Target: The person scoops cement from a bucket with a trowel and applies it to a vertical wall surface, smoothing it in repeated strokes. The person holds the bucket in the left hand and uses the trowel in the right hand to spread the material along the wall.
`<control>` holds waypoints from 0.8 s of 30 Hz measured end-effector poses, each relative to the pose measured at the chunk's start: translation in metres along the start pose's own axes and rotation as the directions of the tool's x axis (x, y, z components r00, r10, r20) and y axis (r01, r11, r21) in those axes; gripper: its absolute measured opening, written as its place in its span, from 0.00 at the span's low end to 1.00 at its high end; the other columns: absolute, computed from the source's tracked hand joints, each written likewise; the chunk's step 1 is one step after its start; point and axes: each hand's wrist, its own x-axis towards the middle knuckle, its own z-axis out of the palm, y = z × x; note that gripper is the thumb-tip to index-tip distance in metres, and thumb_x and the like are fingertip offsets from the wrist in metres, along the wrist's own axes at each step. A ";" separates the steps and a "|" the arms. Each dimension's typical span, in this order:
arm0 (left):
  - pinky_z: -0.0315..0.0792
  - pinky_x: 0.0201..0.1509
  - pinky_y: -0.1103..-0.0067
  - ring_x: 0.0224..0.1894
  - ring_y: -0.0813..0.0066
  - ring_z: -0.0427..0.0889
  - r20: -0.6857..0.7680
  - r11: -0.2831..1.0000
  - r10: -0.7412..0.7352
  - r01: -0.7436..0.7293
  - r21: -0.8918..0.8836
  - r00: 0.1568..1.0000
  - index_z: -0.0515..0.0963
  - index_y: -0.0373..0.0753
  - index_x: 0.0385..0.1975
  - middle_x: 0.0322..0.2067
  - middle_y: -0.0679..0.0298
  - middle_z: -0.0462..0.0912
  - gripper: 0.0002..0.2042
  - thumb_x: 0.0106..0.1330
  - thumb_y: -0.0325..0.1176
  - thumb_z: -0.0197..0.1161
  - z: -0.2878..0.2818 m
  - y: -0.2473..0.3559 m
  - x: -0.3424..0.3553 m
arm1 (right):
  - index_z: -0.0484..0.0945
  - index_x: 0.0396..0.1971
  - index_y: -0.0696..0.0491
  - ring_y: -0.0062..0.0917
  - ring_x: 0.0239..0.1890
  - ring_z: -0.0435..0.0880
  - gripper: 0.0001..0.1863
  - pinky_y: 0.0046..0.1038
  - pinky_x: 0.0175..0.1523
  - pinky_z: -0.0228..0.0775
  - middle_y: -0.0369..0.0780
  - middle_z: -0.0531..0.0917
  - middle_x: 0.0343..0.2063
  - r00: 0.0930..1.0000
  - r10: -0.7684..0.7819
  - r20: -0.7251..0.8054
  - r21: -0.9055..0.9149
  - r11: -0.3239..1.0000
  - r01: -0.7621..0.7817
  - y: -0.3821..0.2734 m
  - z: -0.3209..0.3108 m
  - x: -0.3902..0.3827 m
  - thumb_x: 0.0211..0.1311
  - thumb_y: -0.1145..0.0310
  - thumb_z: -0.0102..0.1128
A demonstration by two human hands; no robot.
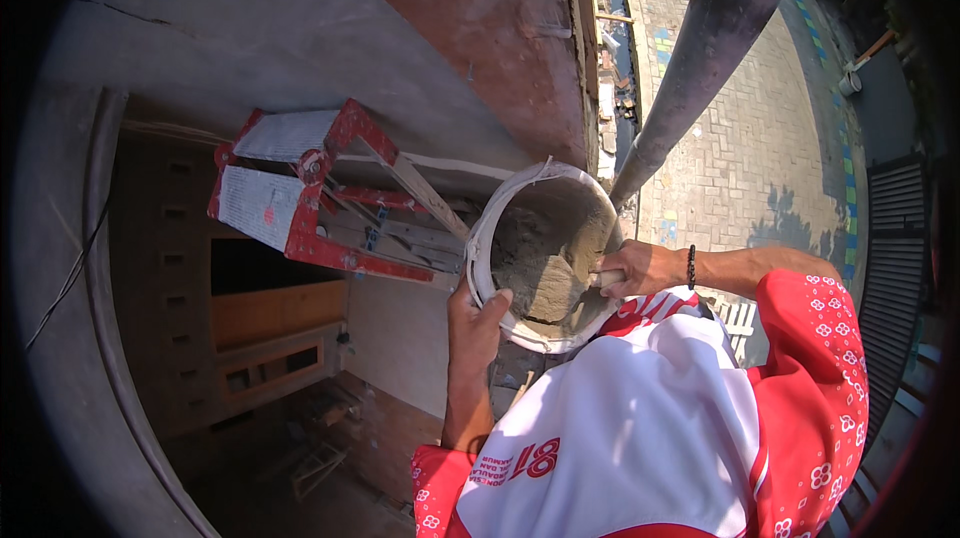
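Observation:
A white bucket (478,250) of wet grey mortar (545,283) is held in front of my chest, its mouth facing up toward me. My left hand (476,326) grips its near left rim, thumb over the edge. At the right side of the bucket, my right hand (645,268) is closed around the pale handle of a trowel (606,278). The trowel's blade reaches into the bucket and is coated with mortar, so its outline is hard to make out. The bucket's underside is hidden.
A red and white stepladder (350,260) stands left of the bucket, beside a plastered wall (300,28) with bare reddish patches. A thick grey pole (700,58) rises close on the right. Far below lie a paved street (740,158) and a narrow gutter (622,68).

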 end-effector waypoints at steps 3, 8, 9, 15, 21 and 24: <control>0.71 0.48 0.79 0.41 0.76 0.78 -0.057 0.994 -0.091 0.087 -0.066 0.994 0.72 0.27 0.50 0.42 0.60 0.79 0.18 0.57 0.20 0.58 -0.004 0.001 -0.003 | 0.76 0.48 0.56 0.33 0.24 0.81 0.21 0.32 0.30 0.72 0.46 0.82 0.24 0.998 0.052 0.024 0.100 0.994 -0.054 0.006 0.003 -0.008 0.55 0.63 0.63; 0.69 0.51 0.77 0.45 0.74 0.77 -0.132 0.976 -0.085 0.056 -0.209 0.988 0.72 0.28 0.51 0.44 0.59 0.78 0.19 0.59 0.23 0.60 -0.002 -0.003 -0.002 | 0.76 0.48 0.57 0.32 0.23 0.80 0.22 0.32 0.30 0.71 0.47 0.81 0.23 0.991 -0.004 -0.137 0.128 0.992 0.021 0.010 0.007 -0.029 0.55 0.62 0.63; 0.70 0.49 0.78 0.43 0.75 0.76 -0.140 0.977 -0.058 0.028 -0.209 0.988 0.71 0.28 0.52 0.42 0.61 0.78 0.18 0.60 0.23 0.60 -0.004 -0.011 -0.002 | 0.76 0.48 0.57 0.32 0.23 0.80 0.23 0.32 0.30 0.71 0.47 0.81 0.23 0.982 -0.036 -0.185 0.111 0.992 0.057 0.011 0.008 -0.033 0.54 0.61 0.63; 0.69 0.55 0.76 0.48 0.69 0.77 -0.145 0.964 -0.058 0.017 -0.266 0.988 0.70 0.27 0.53 0.48 0.56 0.77 0.19 0.61 0.23 0.58 0.002 -0.020 -0.001 | 0.76 0.49 0.58 0.29 0.24 0.80 0.24 0.31 0.31 0.70 0.47 0.80 0.24 0.890 0.198 -0.411 0.182 0.974 -0.133 0.006 0.007 -0.081 0.54 0.60 0.63; 0.71 0.52 0.73 0.47 0.66 0.78 -0.201 0.975 -0.116 0.073 -0.210 0.973 0.69 0.27 0.54 0.48 0.54 0.77 0.23 0.57 0.24 0.60 -0.004 -0.043 0.002 | 0.75 0.48 0.61 0.28 0.29 0.81 0.23 0.31 0.36 0.72 0.48 0.82 0.30 0.628 0.412 -0.660 0.349 0.908 -0.230 0.009 0.034 -0.117 0.52 0.65 0.60; 0.71 0.51 0.73 0.46 0.65 0.79 -0.193 0.975 -0.154 0.117 -0.189 0.969 0.69 0.27 0.54 0.48 0.54 0.77 0.22 0.57 0.24 0.59 -0.009 -0.052 0.003 | 0.75 0.47 0.61 0.29 0.30 0.81 0.22 0.32 0.37 0.72 0.48 0.81 0.28 0.551 0.445 -0.706 0.353 0.896 -0.271 0.028 0.042 -0.100 0.52 0.66 0.58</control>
